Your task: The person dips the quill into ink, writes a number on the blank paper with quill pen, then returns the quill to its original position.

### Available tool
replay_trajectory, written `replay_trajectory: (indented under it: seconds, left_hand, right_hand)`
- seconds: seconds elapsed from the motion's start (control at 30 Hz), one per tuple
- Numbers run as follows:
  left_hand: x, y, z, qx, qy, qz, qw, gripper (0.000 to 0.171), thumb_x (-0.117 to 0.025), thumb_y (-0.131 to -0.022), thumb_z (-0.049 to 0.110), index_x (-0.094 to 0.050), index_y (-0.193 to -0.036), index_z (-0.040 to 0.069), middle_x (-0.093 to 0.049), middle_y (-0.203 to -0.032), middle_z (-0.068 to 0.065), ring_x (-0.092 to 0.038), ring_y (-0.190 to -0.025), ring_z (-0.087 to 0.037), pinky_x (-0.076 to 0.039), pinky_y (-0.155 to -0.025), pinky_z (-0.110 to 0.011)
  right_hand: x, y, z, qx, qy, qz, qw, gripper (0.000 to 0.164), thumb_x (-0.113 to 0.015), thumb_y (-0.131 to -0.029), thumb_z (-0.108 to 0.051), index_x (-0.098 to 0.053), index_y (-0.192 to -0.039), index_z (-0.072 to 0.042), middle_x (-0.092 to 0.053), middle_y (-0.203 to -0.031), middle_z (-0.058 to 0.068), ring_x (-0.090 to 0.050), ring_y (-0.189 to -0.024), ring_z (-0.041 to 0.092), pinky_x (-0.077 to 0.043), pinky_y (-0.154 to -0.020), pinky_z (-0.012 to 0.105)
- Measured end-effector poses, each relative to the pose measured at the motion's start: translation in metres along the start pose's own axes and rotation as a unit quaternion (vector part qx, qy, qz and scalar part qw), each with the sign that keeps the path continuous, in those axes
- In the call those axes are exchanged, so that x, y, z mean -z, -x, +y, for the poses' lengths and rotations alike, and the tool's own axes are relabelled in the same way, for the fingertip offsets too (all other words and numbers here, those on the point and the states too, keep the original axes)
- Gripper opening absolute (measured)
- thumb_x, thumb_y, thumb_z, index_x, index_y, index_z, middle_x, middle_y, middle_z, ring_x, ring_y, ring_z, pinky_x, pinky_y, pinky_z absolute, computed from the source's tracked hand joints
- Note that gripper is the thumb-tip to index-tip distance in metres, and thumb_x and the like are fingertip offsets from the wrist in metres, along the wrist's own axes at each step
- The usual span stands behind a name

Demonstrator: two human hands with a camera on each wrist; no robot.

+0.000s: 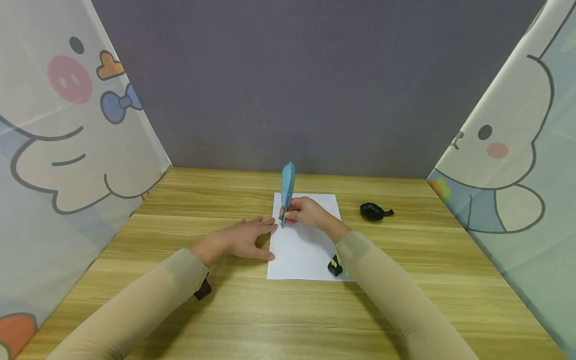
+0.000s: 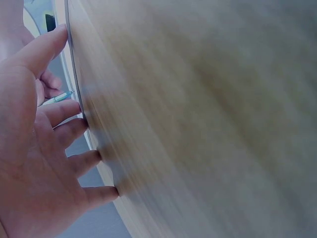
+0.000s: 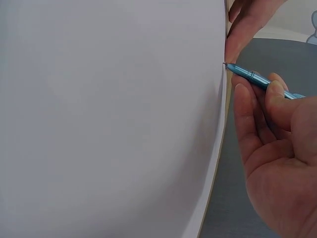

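A white sheet of paper (image 1: 301,257) lies on the wooden table. My right hand (image 1: 308,212) pinches a blue feather-topped pen (image 1: 288,182) above its lower end, with the feather part pointing up. In the right wrist view, the tip of the pen (image 3: 252,77) is right at the paper's surface, and thumb and fingers hold the metallic blue barrel. My left hand (image 1: 247,239) lies with spread fingers at the left edge of the sheet. Its fingertips press down along that edge in the left wrist view, palm (image 2: 34,168) toward the camera.
A small black object with a short tail (image 1: 372,211), perhaps a tape dispenser, lies on the table right of the paper. A dark grey panel (image 1: 288,90) stands behind the table (image 1: 234,320). Cartoon-printed curtains (image 1: 40,165) hang on both sides.
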State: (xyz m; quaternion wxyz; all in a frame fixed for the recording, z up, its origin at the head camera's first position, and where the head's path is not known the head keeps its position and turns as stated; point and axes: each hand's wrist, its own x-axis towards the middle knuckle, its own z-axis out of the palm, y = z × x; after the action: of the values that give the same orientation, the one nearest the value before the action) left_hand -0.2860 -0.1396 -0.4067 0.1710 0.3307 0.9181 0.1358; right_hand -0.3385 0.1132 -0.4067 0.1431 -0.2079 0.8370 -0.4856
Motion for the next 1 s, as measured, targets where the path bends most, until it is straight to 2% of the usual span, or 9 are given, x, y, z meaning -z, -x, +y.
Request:
replay_trajectory:
  seconds: [0.3, 0.53, 0.77, 1.0]
  left_hand:
    - [0.001, 0.000, 0.001, 0.002, 0.002, 0.001, 1.0000, 0.097, -0.070, -0.100, 0.065, -0.034, -0.174, 0.014, -0.025, -0.183, -0.007, -0.017, -0.170, -0.046, -0.018, -0.130, -0.080]
    - [0.001, 0.000, 0.002, 0.003, 0.003, 0.001, 1.0000, 0.097, -0.071, -0.100, 0.065, -0.034, -0.174, 0.015, -0.025, -0.183, -0.007, -0.017, -0.170, -0.045, -0.017, -0.129, -0.080]
    - [0.000, -0.002, 0.000, 0.001, 0.000, 0.000, 1.0000, 0.097, -0.071, -0.100, 0.066, -0.034, -0.174, 0.015, -0.025, -0.183, -0.007, -0.017, -0.170, -0.046, -0.018, -0.129, -0.081]
    - [0.001, -0.001, 0.001, 0.002, 0.000, 0.000, 1.0000, 0.097, -0.071, -0.100, 0.065, -0.034, -0.174, 0.014, -0.026, -0.183, -0.008, -0.017, -0.170, -0.047, -0.018, -0.129, -0.081]
  right_hand:
    - [-0.002, 0.004, -0.001, 0.000, 0.005, -0.012, 1.000, 0.018, -0.064, -0.110, -0.003, -0.076, -0.120, 0.006, -0.082, -0.115, 0.020, -0.081, -0.104, 0.026, -0.067, -0.092, 0.034]
    - [-0.001, 0.007, -0.001, 0.002, 0.012, -0.020, 1.000, 0.018, -0.064, -0.110, -0.005, -0.077, -0.119, 0.004, -0.083, -0.114, 0.018, -0.081, -0.101, 0.022, -0.067, -0.091, 0.034]
    - [-0.002, 0.012, -0.001, 0.012, 0.007, -0.035, 0.999, 0.018, -0.063, -0.110, -0.002, -0.076, -0.119, 0.006, -0.082, -0.114, 0.020, -0.081, -0.103, 0.026, -0.067, -0.091, 0.036]
    - [-0.002, 0.014, 0.002, 0.021, 0.017, -0.047, 0.999, 0.017, -0.064, -0.109, -0.003, -0.077, -0.119, 0.005, -0.083, -0.114, 0.019, -0.081, -0.099, 0.021, -0.067, -0.090, 0.034]
